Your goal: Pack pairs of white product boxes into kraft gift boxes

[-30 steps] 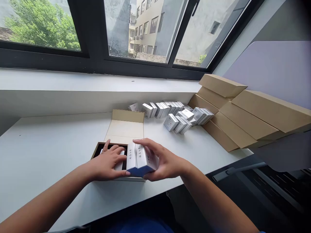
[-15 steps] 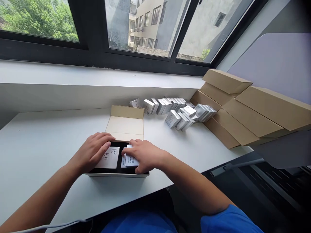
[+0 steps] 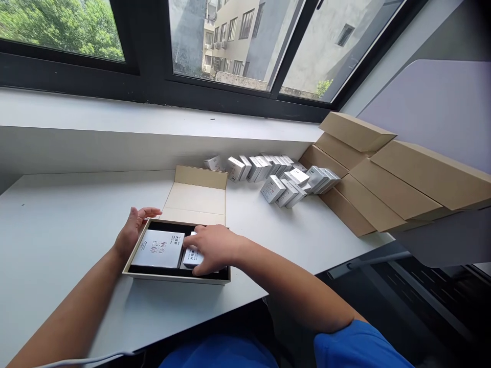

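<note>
A gift box [image 3: 176, 279] with a pale outside and black inside stands on the table, its lid [image 3: 197, 199] folded back toward the window. In its left part a white printed carton [image 3: 158, 249] lies flat. My right hand [image 3: 217, 248] reaches over the right part, thumb and fingers around a small white carton [image 3: 192, 255], which it partly covers. My left hand [image 3: 135, 230] is beside the box's left wall, fingers stretched out and apart from the cartons. Whether its palm presses the wall I cannot tell.
Several small white cartons [image 3: 273, 189] stand and lean in rows at the back of the white table [image 3: 76, 220]. Large brown boxes [image 3: 399, 179] are stacked at the right. Behind runs a window sill [image 3: 153, 118]. A pale cable [image 3: 88, 360] crosses the lower left.
My left hand has moved from over the left carton to outside the box's left wall, uncovering that carton. My right hand and its small carton have shifted left within the box.
</note>
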`<state>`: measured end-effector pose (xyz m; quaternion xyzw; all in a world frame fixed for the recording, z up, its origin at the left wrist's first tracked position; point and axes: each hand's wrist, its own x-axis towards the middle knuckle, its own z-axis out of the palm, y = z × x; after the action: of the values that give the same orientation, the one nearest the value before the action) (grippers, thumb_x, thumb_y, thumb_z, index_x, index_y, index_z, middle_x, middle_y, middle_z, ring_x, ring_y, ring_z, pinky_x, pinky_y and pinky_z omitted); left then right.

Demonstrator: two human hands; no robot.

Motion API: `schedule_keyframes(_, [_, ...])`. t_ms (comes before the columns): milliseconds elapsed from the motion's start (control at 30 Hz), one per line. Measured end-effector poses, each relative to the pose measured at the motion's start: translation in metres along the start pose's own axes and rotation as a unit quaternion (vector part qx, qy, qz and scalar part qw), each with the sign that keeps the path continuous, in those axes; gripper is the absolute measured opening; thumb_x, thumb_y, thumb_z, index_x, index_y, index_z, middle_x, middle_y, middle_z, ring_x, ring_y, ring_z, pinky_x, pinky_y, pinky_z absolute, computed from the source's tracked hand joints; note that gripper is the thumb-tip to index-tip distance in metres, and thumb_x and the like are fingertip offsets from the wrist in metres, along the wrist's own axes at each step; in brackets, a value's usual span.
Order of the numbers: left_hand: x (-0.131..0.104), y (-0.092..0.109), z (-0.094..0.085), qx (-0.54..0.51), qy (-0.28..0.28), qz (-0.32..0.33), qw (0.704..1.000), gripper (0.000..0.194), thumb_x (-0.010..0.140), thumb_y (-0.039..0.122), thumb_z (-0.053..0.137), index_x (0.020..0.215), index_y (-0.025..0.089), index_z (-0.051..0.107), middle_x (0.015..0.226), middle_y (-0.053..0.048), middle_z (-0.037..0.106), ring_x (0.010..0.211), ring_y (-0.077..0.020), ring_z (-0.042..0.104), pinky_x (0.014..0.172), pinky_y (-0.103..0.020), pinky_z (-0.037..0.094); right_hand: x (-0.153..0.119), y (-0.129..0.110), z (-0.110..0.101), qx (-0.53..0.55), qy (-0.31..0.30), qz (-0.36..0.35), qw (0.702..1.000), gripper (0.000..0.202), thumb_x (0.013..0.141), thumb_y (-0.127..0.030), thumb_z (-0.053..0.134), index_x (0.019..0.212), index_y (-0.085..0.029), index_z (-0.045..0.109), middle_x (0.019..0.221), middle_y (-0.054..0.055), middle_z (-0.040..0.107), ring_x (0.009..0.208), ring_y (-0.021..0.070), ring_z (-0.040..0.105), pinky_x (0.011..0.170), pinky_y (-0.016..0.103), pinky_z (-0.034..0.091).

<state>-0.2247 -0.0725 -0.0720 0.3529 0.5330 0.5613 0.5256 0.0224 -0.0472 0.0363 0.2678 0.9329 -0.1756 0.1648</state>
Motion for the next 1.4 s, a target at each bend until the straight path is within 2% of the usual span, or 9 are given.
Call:
schedule_keyframes(333, [-0.007,0.003,0.002,-0.033,-0.048,-0.054,0.997,0.075,0.074,0.086,0.055,0.111,0.021,0.059,0.084,-0.005,0.073,0.069,-0.0272,0.07,0.055,-0.038,0.054,0.007,-0.009,0.004,0.009,0.022,0.023,0.999,0.068,0.086,-0.082,0.044,0.118,-0.026,0.067,0.103,0.012,0.064,0.095,0.0291,0.064,0.073,0.038,0.051])
schedule_keyframes(600, [-0.006,0.001,0.002,-0.019,-0.043,-0.048,0.998,0.075,0.075,0.086,0.054,0.11,0.02,0.059,0.084,-0.006,0.072,0.067,-0.0259,0.069,0.054,-0.036,0.052,0.005,0.004,0.024,0.079,0.048,-0.02,0.995,0.069,0.097,-0.073,0.027,0.131,-0.025,0.062,0.122,0.014,0.061,0.109,0.0322,0.064,0.089,0.047,0.05])
schedule_keyframes(767, [-0.008,0.005,0.0,0.035,-0.039,-0.039,0.998,0.069,0.078,0.081,0.056,0.112,0.021,0.063,0.089,-0.007,0.072,0.069,-0.0253,0.067,0.057,-0.035,0.052,-0.018,0.011,0.003,0.18,0.024,-0.015,0.983,0.074,0.095,-0.071,0.043,0.148,-0.018,0.046,0.143,0.017,0.056,0.124,0.034,0.058,0.099,0.047,0.048])
schedule_keyframes(833, [-0.011,0.009,0.001,0.063,-0.035,-0.041,0.997,0.06,0.076,0.072,0.066,0.112,0.023,0.065,0.096,-0.007,0.072,0.073,-0.026,0.068,0.058,-0.034,0.053,-0.027,0.025,-0.01,0.239,0.073,-0.013,0.968,0.064,0.095,-0.067,0.047,0.141,-0.023,0.052,0.135,0.012,0.064,0.114,0.0286,0.064,0.093,0.042,0.051])
schedule_keyframes(900, [-0.016,0.014,0.003,0.066,-0.037,-0.047,0.996,0.055,0.072,0.062,0.074,0.112,0.025,0.066,0.103,-0.007,0.072,0.077,-0.0262,0.068,0.06,-0.033,0.053,-0.026,0.05,-0.017,0.296,0.198,0.015,0.934,0.052,0.095,-0.064,0.049,0.128,-0.025,0.06,0.122,0.008,0.07,0.102,0.0232,0.067,0.087,0.037,0.052])
schedule_keyframes(1033, [-0.022,0.02,0.005,0.046,-0.053,-0.074,0.995,0.051,0.069,0.055,0.076,0.111,0.027,0.066,0.093,-0.005,0.073,0.073,-0.0262,0.069,0.061,-0.034,0.054,0.013,0.115,-0.007,0.351,0.462,0.187,0.793,0.047,0.094,-0.058,0.05,0.123,-0.021,0.057,0.126,0.011,0.065,0.107,0.0238,0.063,0.088,0.038,0.051])
schedule_keyframes(1100, [-0.022,0.022,0.004,0.045,-0.063,-0.083,0.994,0.048,0.07,0.053,0.077,0.109,0.027,0.066,0.088,-0.005,0.073,0.071,-0.0268,0.07,0.061,-0.036,0.055,0.042,0.141,0.004,0.348,0.463,0.251,0.776,0.058,0.086,-0.055,0.062,0.131,-0.02,0.051,0.138,0.013,0.059,0.12,0.0279,0.058,0.095,0.04,0.048])
schedule_keyframes(1200, [-0.02,0.022,0.003,0.049,-0.074,-0.081,0.993,0.048,0.069,0.05,0.078,0.109,0.027,0.066,0.089,-0.006,0.073,0.072,-0.0282,0.07,0.062,-0.038,0.056,0.077,0.161,0.016,0.343,0.428,0.279,0.789,0.071,0.076,-0.046,0.073,0.137,-0.02,0.046,0.138,0.012,0.058,0.126,0.0281,0.055,0.099,0.039,0.046])
schedule_keyframes(1400, [-0.02,0.021,0.0,0.054,-0.078,-0.072,0.993,0.049,0.07,0.052,0.077,0.11,0.027,0.065,0.086,-0.005,0.074,0.071,-0.0278,0.07,0.061,-0.037,0.055,0.099,0.18,0.016,0.356,0.425,0.341,0.759,0.071,0.071,-0.042,0.074,0.132,-0.013,0.05,0.13,0.02,0.06,0.128,0.0347,0.051,0.098,0.043,0.045])
